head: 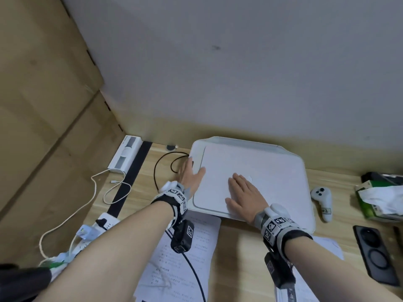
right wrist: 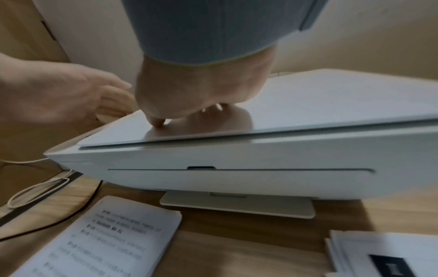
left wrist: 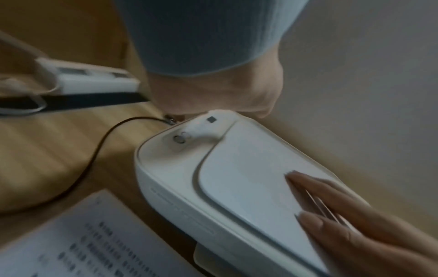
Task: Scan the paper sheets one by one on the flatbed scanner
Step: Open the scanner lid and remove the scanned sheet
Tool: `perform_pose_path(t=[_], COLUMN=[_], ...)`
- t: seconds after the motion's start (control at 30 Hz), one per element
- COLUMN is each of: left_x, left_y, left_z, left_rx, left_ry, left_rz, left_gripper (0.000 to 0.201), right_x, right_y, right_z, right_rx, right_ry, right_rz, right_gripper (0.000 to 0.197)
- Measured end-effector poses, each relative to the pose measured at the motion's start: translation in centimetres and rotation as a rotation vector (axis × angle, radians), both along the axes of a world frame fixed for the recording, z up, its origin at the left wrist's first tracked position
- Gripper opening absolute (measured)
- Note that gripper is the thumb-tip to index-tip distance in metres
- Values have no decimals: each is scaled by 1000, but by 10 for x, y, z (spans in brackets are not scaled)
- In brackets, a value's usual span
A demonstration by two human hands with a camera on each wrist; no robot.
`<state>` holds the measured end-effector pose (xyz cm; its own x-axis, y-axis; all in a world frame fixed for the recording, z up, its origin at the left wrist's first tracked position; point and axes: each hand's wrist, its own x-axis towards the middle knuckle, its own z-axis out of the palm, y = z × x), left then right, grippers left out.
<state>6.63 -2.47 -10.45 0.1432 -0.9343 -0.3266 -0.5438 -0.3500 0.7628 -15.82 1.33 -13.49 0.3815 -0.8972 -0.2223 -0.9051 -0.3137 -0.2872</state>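
Table [head: 237, 247] first: the flatbed scanner [head: 305, 192] sits toward its far edge, lid [head: 261, 171] down. Right hand [head: 245, 197] lies spread flat on the lid, likely pressing a sheet flat underneath. Left hand [head: 189, 173], fingers relaxed, reaches for the scanner's left-edge controls. Paper sheets [head: 185, 258] wait along the near edge, within reach.

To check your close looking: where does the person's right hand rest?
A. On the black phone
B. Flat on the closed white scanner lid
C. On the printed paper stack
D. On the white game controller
B: the right hand lies with fingers straight on the closed white scanner lid.
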Motion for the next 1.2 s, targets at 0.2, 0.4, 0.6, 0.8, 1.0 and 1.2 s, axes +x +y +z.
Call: perform_pose_path(t=[0.2,0.4,0.6,0.8,1.0,1.2], left_x=[-26,-45,-62,-72,-59,-40], left_y=[21,34,54,16,-21,-55], left_z=[0,11,29,118,157,145], left_rx=[184,6,-254,-271,-265,-390], left_ry=[-543,-833,-851,-761,-612,-440], left_rz=[-804,-1023,-1084,-954,-568,-205], left_gripper=[89,74,64,30,31,51], right_x=[-40,-60,-56,-66,-67,-70], right_y=[37,66,62,21,-21,-69], right_z=[21,26,48,128,173,177], right_rx=[32,9,-145,-226,-445,-740], right_ry=[6,31,74,57,50,-140], right_rz=[-16,-135,-168,-277,-322,-270], right_gripper=[73,53,36,38,42,15])
